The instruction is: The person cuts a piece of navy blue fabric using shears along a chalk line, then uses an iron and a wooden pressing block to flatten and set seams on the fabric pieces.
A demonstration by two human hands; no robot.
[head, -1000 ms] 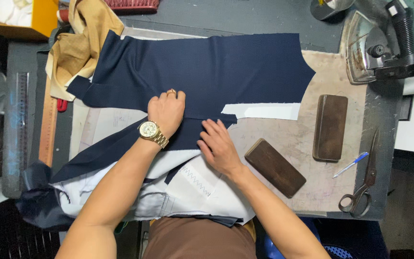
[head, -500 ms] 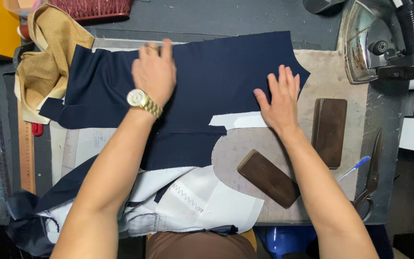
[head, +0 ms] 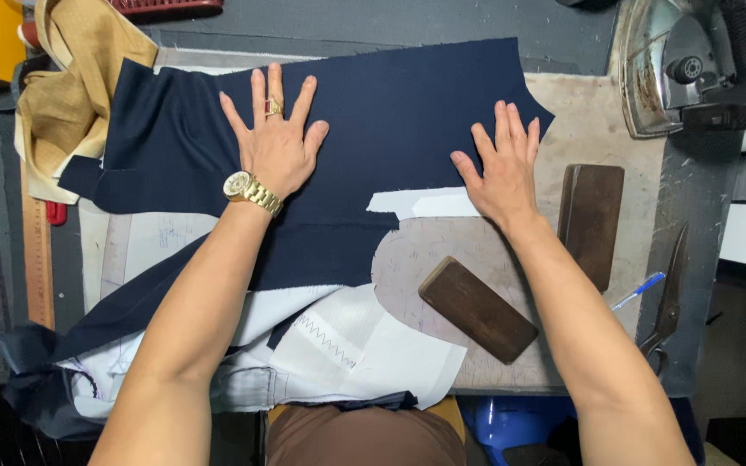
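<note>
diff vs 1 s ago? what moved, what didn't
Both hands moved up and apart from the cloth's lower edge: the left hand now lies flat mid-panel on the navy cloth, the right hand flat at its right edge, over the white strip. Nothing gripped. The wooden blocks, iron and scissors kept their places.

A matt, finely woven navy cloth (head: 373, 129) is lying smooth under both flat palms, with a strip of white paper-like lining (head: 420, 204) showing at its edge. Two dark wooden blocks (head: 477, 308) are showing a dull, worn grain on a stained, chalky board (head: 597, 129). A gold metal watch (head: 250, 191), steel scissors (head: 668, 302) and a scuffed metal iron (head: 662, 65) are glinting.
</note>
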